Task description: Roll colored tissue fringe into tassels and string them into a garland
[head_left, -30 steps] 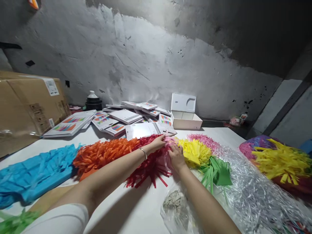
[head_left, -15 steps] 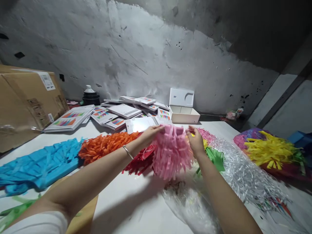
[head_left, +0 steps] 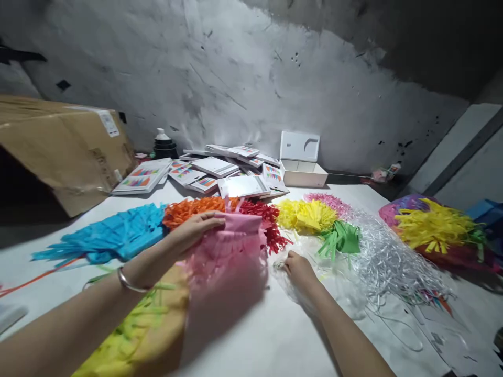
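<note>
A pink fringed piece hangs from my left hand, which grips its upper left corner; its lower fringe is blurred. My right hand is closed at a clear plastic bag on the white table, its fingertips at something small and greenish that I cannot make out. Behind the pink piece lie orange fringe and dark red fringe. Yellow fringe and green fringe lie beyond my right hand.
Blue fringe and a cardboard box are at the left. Flat printed packs and an open white box stand by the wall. Silver strands spread at the right. Yellow-green fringe lies near the front.
My right hand has left the pink piece and moved down to the plastic bag. My left hand has moved left and lower with the pink piece. The view has shifted.
</note>
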